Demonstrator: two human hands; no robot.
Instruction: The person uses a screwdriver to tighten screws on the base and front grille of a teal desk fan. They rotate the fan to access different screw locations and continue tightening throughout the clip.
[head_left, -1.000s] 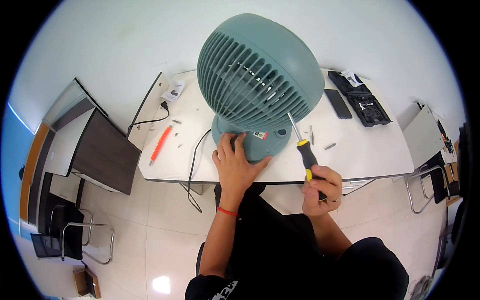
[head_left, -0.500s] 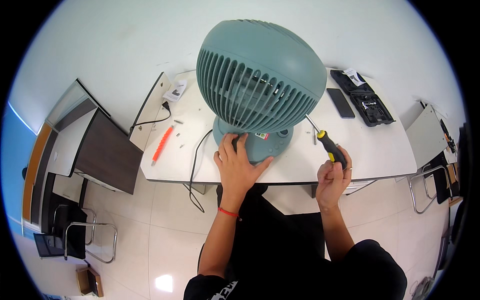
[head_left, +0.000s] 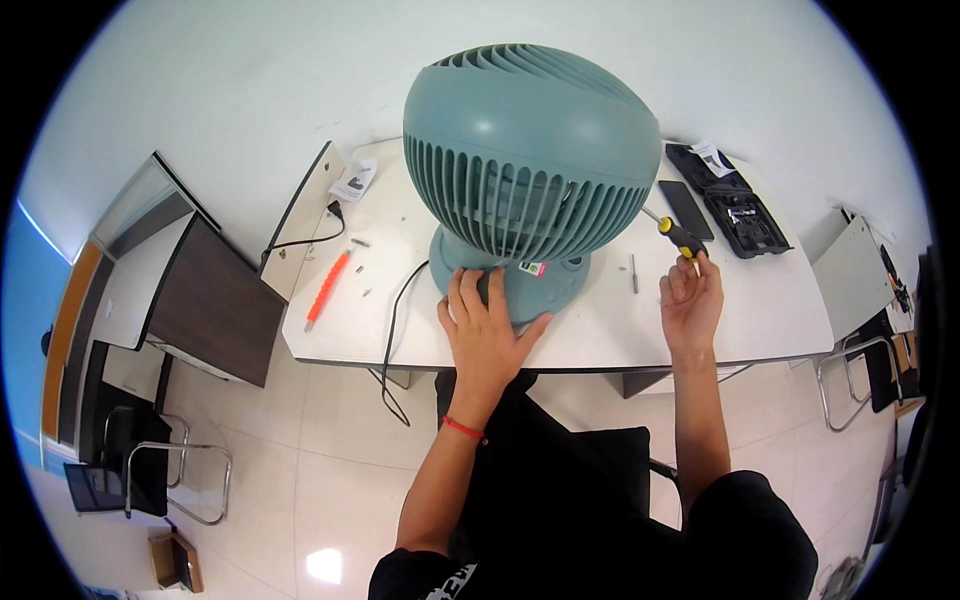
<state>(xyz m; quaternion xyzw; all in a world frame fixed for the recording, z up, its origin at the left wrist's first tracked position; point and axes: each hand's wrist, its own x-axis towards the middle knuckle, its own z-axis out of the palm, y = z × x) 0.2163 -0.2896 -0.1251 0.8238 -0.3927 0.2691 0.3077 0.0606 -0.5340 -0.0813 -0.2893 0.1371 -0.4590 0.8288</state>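
Note:
A grey-green table fan (head_left: 530, 130) stands on the white desk, its slatted round head tilted above a round base (head_left: 545, 297). My left hand (head_left: 487, 325) lies on the front left of that base, fingers spread over it and thumb out to the right. To the right of the fan, my right hand (head_left: 692, 300) holds a black and yellow screwdriver (head_left: 682, 239) by the end of its handle. Its metal shaft points up and left toward the side of the fan head. Whether the tip touches the fan, I cannot tell.
An orange-red rod tool (head_left: 328, 290) and small metal bits lie on the left of the desk (head_left: 400, 335). A black power cord (head_left: 393, 335) hangs over the front edge. At the right are a phone (head_left: 686, 210), an open black tool case (head_left: 745, 215) and a thin metal bit (head_left: 634, 275).
The fan head has turned, showing more of its top slats and shifting slightly right. My right hand has moved up and to the right with the screwdriver. My left hand stays on the base.

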